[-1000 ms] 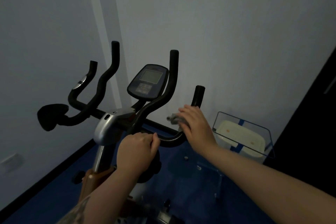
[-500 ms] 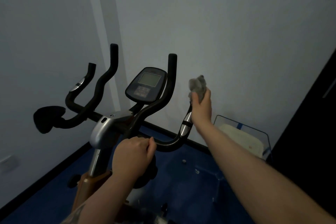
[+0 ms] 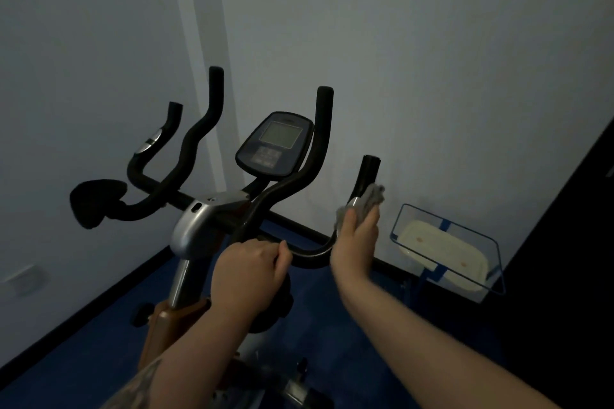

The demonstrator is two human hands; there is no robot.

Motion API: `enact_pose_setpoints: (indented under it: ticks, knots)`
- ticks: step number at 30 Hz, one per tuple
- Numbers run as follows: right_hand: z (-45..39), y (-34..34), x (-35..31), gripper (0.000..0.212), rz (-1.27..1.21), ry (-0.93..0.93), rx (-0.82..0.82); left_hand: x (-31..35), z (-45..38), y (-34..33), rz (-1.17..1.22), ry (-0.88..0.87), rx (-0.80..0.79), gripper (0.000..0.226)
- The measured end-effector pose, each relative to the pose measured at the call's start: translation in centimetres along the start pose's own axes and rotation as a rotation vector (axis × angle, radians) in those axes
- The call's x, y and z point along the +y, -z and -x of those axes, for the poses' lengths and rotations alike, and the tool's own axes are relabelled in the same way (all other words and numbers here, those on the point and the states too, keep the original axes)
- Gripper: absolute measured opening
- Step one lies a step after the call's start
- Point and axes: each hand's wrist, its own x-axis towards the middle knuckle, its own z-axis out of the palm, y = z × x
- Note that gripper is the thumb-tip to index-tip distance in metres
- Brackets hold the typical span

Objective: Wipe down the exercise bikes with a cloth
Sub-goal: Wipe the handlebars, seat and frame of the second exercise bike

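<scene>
Right hand (image 3: 357, 236) wrapped around a grey cloth (image 3: 368, 199), a person works the outer right handlebar (image 3: 367, 176) of an exercise bike (image 3: 199, 222) in a dim room with pale walls and a blue floor (image 3: 332, 325). The fingers curl round the cloth and press it against the upright black grip near its metal sensor band, so that the fabric bunches out above and beside the hand. The left hand (image 3: 249, 272) closes firmly on the lower curve of the same bar, apparently to steady the machine.

Judging by the position of the cloth, the job is at an early stage: only this one grip is under the cloth, while the console (image 3: 275, 143), the two tall inner horns, the left-side grips and the silver stem housing (image 3: 196, 226) show no sign either way of having been cleaned; the low light makes any dust or streaks impossible to read. The frame below the bars is mostly cut off by the forearms, and no second bike appears in view, though the task speaks of several. A clear bin (image 3: 448, 246) holding something pale sits against the wall to the right, just beyond the working hand.
</scene>
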Motion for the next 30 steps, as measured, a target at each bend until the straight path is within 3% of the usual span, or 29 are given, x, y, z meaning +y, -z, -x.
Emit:
enact_pose_setpoints:
  ticks: [4, 9, 11, 14, 19, 22, 24, 27, 30]
  knots:
    - [-0.5, 1.1, 0.4, 0.058, 0.209, 0.239, -0.147, 0.0, 0.0, 0.1, 0.007, -0.004, 0.022, 0.047]
    - [-4.0, 4.2, 0.4, 0.038, 0.543, 0.600, -0.289, 0.1, 0.0, 0.3, 0.012, 0.001, 0.022, 0.047]
    - [-2.1, 4.8, 1.5, 0.045, 0.637, 0.809, -0.436, 0.1, 0.0, 0.2, 0.011, 0.014, 0.008, 0.049]
    - [0.0, 5.4, 1.5, 0.051, 0.750, 0.933, -0.604, 0.1, 0.1, 0.2, 0.006, 0.018, -0.006, 0.047]
    - [-5.0, 7.5, -1.5, 0.058, 1.099, 1.193, -0.968, 0.0, 0.2, 0.2, -0.003, 0.013, -0.019, 0.047]
    - [-3.3, 5.8, -1.5, 0.049, 1.175, 1.277, -0.818, 0.0, 0.1, 0.0, -0.001, 0.037, -0.024, 0.051]
    - [-1.1, 3.0, -1.2, 0.040, 1.205, 1.203, -0.722, -0.1, 0.2, 0.0, -0.028, 0.034, -0.014, 0.051]
    - [0.5, 0.6, -1.8, 0.033, 1.215, 1.094, -0.702, 0.1, 0.4, 0.4, -0.068, 0.058, 0.051, 0.049]
    - [-0.6, 2.7, -1.4, 0.038, 1.158, 1.174, -0.772, 0.3, 1.1, 0.4, -0.092, 0.136, 0.102, 0.044]
